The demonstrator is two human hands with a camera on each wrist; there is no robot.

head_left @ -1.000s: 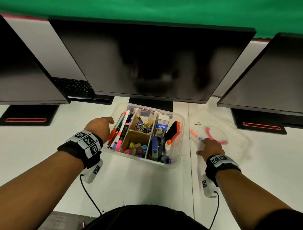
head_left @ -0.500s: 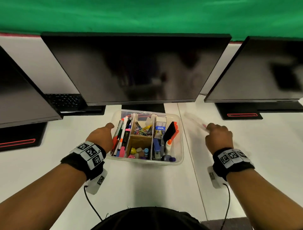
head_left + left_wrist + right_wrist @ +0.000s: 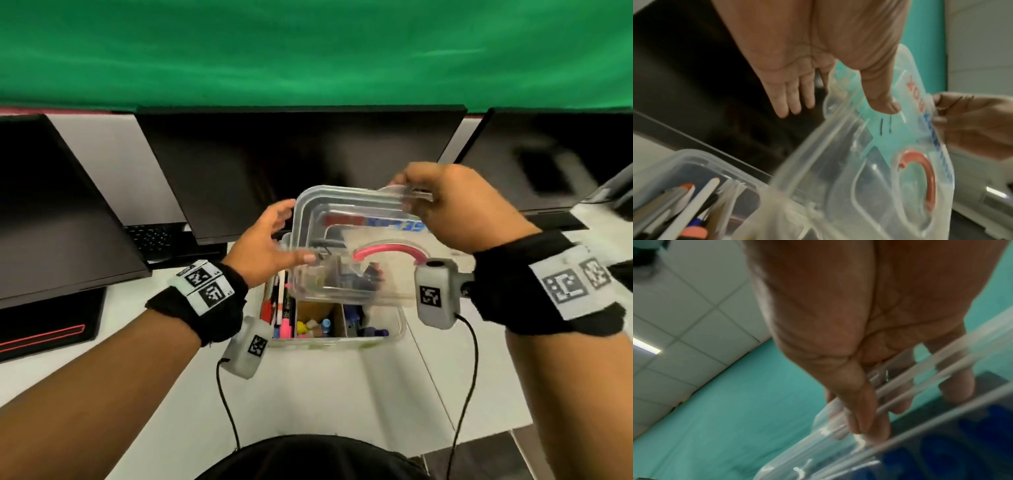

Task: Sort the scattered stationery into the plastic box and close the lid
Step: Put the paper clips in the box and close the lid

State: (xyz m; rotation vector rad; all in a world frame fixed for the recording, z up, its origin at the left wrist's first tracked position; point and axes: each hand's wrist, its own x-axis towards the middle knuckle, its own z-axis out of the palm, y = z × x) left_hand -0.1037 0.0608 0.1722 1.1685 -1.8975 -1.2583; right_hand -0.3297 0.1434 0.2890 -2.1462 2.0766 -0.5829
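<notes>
The clear plastic box [image 3: 394, 329] stands on the white desk, filled with pens [image 3: 282, 308], small erasers [image 3: 313, 327] and other stationery. Its clear lid [image 3: 346, 219], with a pink ring handle [image 3: 387, 251] and red and blue lettering, hangs tilted in the air just above the box. My right hand [image 3: 414, 195] pinches the lid's far right rim between thumb and fingers [image 3: 865, 421]. At the lid's left edge my left hand [image 3: 291, 233] is spread, its thumb touching the lid [image 3: 869, 170] and its fingers [image 3: 793, 104] straight beside it. The box rim [image 3: 694, 159] lies below.
Three dark monitors [image 3: 301, 171] stand close behind the box, with a green backdrop above them. A black keyboard [image 3: 154, 240] lies at the back left and a monitor base [image 3: 44, 329] with a red line at the left. Wrist camera cables hang toward my body.
My right hand picked the lid up from the desk on the right and carried it over the box. My left hand left the box's left side and rose to the lid's left edge.
</notes>
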